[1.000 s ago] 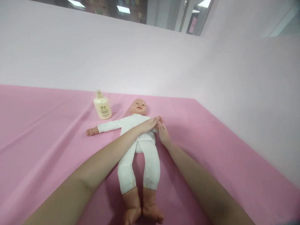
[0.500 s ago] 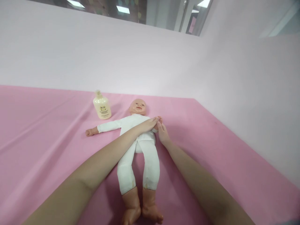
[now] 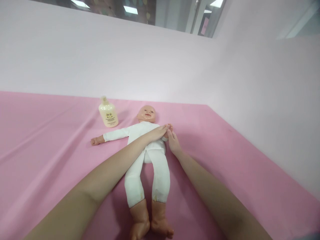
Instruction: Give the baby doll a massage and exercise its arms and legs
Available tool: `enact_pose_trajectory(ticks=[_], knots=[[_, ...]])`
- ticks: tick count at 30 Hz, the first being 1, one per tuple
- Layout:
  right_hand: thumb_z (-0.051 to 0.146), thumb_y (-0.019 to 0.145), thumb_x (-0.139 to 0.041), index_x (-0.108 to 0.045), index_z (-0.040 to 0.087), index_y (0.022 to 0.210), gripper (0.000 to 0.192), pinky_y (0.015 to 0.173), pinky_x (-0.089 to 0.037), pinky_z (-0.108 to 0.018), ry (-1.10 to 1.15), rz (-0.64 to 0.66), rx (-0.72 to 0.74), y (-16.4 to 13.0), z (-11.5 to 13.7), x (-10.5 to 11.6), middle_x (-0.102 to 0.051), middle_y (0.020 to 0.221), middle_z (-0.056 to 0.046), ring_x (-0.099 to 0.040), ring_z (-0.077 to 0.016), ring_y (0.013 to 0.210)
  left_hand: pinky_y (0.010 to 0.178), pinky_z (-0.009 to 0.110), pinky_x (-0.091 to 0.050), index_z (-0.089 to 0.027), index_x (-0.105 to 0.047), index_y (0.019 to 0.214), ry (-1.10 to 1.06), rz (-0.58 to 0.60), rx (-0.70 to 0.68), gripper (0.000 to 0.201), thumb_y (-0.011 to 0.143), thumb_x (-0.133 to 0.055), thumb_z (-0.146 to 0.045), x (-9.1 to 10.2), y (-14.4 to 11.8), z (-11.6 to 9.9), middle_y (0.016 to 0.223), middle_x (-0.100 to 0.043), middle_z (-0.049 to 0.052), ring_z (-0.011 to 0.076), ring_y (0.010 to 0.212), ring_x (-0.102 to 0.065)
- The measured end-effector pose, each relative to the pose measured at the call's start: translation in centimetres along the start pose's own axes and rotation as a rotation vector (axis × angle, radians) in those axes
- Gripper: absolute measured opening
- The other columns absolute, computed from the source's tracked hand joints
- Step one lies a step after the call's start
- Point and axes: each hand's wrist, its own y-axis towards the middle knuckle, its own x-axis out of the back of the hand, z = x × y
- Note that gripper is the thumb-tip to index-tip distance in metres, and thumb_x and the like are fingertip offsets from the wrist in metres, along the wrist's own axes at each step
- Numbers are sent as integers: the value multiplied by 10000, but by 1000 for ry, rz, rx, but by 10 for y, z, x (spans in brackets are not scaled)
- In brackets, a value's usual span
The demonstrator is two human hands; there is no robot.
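Observation:
A baby doll (image 3: pixel 158 166) with a white cloth body lies on its back, head away from me and feet toward me. My left hand (image 3: pixel 160 132) reaches across the doll's torso to its hand on the right side, fingers closed on it. From the right, my right hand (image 3: pixel 174 140) closes on that same doll hand (image 3: pixel 168 128), the thumb against it. My fingers partly hide the doll's hand and sleeve. The doll's other arm (image 3: pixel 116 134) stretches out to the left on the cloth.
A pale yellow pump bottle (image 3: pixel 109 115) stands left of the doll's head. Pink cloth (image 3: pixel 50 140) with soft folds covers the table. Behind it and to the right rises a white wall (image 3: pixel 125 60), with a window (image 3: pixel 172 15) at the top.

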Motion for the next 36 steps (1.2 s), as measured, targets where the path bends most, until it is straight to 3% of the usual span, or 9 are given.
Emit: enact_pose_trajectory(ticks=[36], knots=[[568, 878, -447, -491, 192, 1330, 590, 1159, -282, -369, 9, -8, 0, 1, -3, 1, -475, 1411, -57, -416, -190, 1334, 985, 295, -385, -130, -574, 1127, 29, 1, -6, 548, 960, -222, -515, 0, 3, 4, 1074, -644, 88, 174, 1024, -561]])
